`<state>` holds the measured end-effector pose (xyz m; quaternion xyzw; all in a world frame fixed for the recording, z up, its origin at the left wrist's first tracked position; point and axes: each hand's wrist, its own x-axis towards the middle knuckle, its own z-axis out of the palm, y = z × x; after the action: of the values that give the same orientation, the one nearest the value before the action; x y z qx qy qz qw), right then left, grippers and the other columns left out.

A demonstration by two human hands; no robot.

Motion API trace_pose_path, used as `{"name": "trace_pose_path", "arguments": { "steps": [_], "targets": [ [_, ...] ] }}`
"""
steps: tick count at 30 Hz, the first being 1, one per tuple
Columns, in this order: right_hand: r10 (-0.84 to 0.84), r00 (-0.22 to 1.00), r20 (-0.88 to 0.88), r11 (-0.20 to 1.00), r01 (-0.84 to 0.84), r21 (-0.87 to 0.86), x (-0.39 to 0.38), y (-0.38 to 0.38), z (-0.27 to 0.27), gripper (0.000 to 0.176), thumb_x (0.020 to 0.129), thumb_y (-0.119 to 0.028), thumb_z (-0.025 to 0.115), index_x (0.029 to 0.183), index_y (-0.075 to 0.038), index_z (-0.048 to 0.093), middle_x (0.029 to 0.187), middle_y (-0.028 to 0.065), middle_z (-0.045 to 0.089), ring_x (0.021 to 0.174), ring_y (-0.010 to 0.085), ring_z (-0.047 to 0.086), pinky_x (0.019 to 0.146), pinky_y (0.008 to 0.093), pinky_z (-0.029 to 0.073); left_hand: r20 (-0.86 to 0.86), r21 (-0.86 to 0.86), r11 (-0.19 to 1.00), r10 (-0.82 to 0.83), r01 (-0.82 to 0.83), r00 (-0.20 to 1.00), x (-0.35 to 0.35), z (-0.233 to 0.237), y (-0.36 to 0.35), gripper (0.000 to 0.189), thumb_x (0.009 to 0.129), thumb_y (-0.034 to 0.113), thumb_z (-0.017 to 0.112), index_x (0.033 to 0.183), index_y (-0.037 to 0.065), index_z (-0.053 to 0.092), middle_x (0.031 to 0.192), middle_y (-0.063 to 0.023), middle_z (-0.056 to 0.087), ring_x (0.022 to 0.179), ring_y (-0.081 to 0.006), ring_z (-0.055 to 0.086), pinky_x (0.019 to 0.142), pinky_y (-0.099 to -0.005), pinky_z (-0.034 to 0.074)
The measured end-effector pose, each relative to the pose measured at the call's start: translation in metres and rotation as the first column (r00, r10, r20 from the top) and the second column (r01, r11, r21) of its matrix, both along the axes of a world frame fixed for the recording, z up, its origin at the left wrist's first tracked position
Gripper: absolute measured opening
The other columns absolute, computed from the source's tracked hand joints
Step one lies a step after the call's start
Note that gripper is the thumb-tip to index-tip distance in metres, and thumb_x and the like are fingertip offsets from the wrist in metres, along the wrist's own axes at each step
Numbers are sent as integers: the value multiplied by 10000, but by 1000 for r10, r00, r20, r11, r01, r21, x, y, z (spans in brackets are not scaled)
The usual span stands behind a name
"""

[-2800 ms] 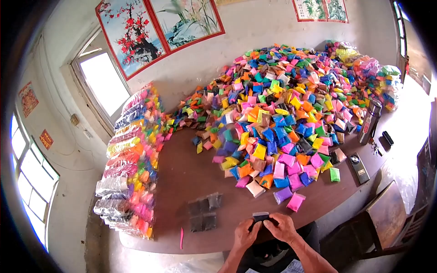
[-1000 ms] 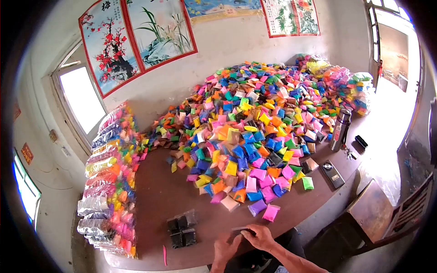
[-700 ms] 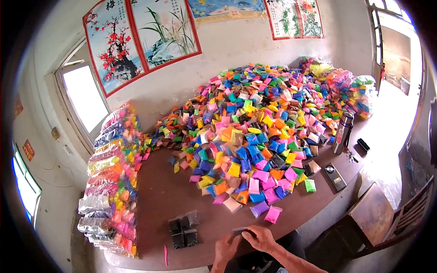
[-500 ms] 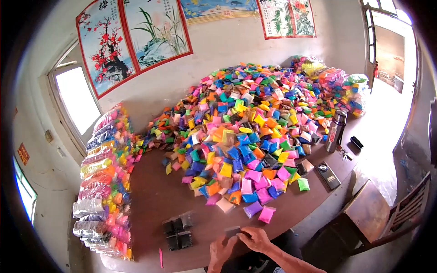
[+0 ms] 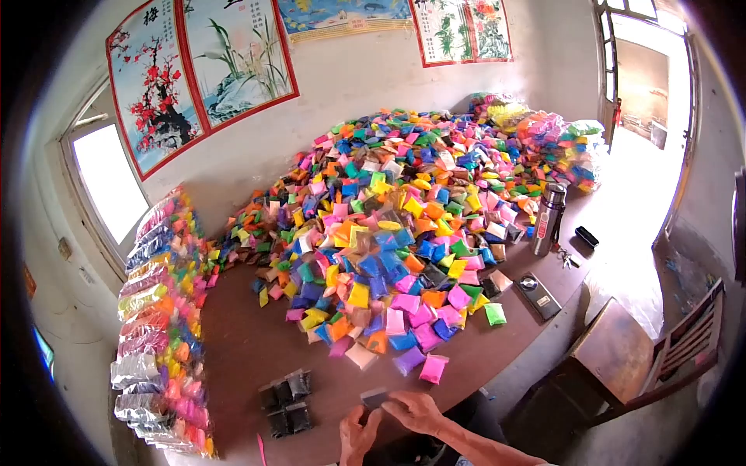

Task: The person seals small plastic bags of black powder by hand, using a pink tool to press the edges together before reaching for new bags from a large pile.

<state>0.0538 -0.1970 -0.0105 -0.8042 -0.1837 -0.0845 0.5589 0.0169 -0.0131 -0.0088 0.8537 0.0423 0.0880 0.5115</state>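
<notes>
A small dark packet (image 5: 374, 398) with a clear edge is held up near the table's front edge. My right hand (image 5: 417, 412) pinches it from the right, fingers closed. My left hand (image 5: 358, 433) is curled at its lower left side, fingertips against it. Left of my hands, several black packets (image 5: 286, 404) lie close together on the brown table (image 5: 241, 342). Beyond my hands, a pink packet (image 5: 434, 369) and a purple packet (image 5: 409, 360) lie at the near edge of a large heap of colourful packets (image 5: 388, 225).
Bundled bags of packets (image 5: 159, 326) line the left side. A thermos (image 5: 549, 220), keys (image 5: 568, 259), a black case (image 5: 587, 236) and a small radio-like device (image 5: 539, 297) stand or lie at right. A pink strip (image 5: 262, 449) lies near the front. A wooden chair (image 5: 622, 349) is beside the table.
The camera view has turned, so the scene sits further left. Both hands stay at the dark packet, which now shows more of its face. The black packets on the table look unmoved.
</notes>
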Motion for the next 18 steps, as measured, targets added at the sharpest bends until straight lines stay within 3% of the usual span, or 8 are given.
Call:
{"name": "trace_pose_path", "arguments": {
  "steps": [3, 5, 9, 11, 12, 16, 18],
  "targets": [
    [-49, 996, -68, 998, 52, 37, 0, 3, -9, 274, 976, -258, 754, 1096, -12, 736, 907, 199, 730, 784, 335, 727, 687, 399, 573, 91, 87, 996, -44, 36, 995, -2, 21, -7, 285, 895, 255, 783, 975, -7, 701, 774, -176, 704, 687, -249, 667, 670, -398, 535],
    [-65, 994, -83, 991, 74, 108, -1, 5, -6, 265, 971, -241, 756, 1097, -10, 724, 906, 198, 723, 792, 333, 724, 691, 403, 570, 5, -57, 997, -49, 49, 999, -2, 29, -10, 290, 894, 257, 778, 996, -5, 708, 815, -197, 718, 730, -259, 696, 694, -406, 543],
    [0, 992, -127, 998, 8, 63, 0, 2, 1, 279, 954, -232, 764, 1103, -3, 706, 937, 204, 718, 816, 336, 723, 701, 416, 571, -52, -11, 1000, 19, -19, 998, 1, 11, -5, 291, 896, 249, 767, 1030, -4, 717, 840, -195, 738, 755, -300, 719, 711, -418, 554],
    [23, 999, -25, 998, -25, -61, 2, 2, -9, 290, 945, -230, 765, 1109, -1, 697, 981, 209, 715, 843, 345, 724, 718, 434, 574, -22, 11, 1000, -19, 20, 1000, -1, 15, -8, 264, 1033, 213, 664, 1178, 0, 720, 1043, -156, 738, 1016, -246, 697, 889, -396, 553],
    [15, 1000, 15, 1000, -15, 1, 2, 3, -14, 348, 999, -310, 739, 1193, -24, 698, 920, 211, 719, 766, 360, 717, 647, 430, 544, -21, 10, 1000, -24, 24, 999, -2, 18, -9, 264, 1033, 213, 664, 1178, 0, 720, 1043, -156, 738, 1016, -246, 697, 889, -396, 553],
    [-20, 996, 88, 997, 13, 81, 1, 1, -9, 342, 1001, -295, 738, 1184, -9, 694, 935, 215, 723, 777, 369, 720, 656, 433, 548, -80, -32, 998, -51, 48, 995, -2, 27, -9, 277, 1007, 199, 687, 1208, 11, 716, 1050, -150, 745, 1037, -209, 687, 899, -392, 551],
    [-9, 991, -135, 995, 22, 100, -1, -1, -2, 300, 949, -244, 774, 1113, -6, 696, 980, 207, 712, 874, 361, 724, 746, 424, 571, -97, -65, 996, -70, 64, 993, -3, 32, -10, 279, 1006, 197, 689, 1221, 21, 718, 1049, -149, 746, 1034, -201, 686, 901, -392, 552]
  ]
}}
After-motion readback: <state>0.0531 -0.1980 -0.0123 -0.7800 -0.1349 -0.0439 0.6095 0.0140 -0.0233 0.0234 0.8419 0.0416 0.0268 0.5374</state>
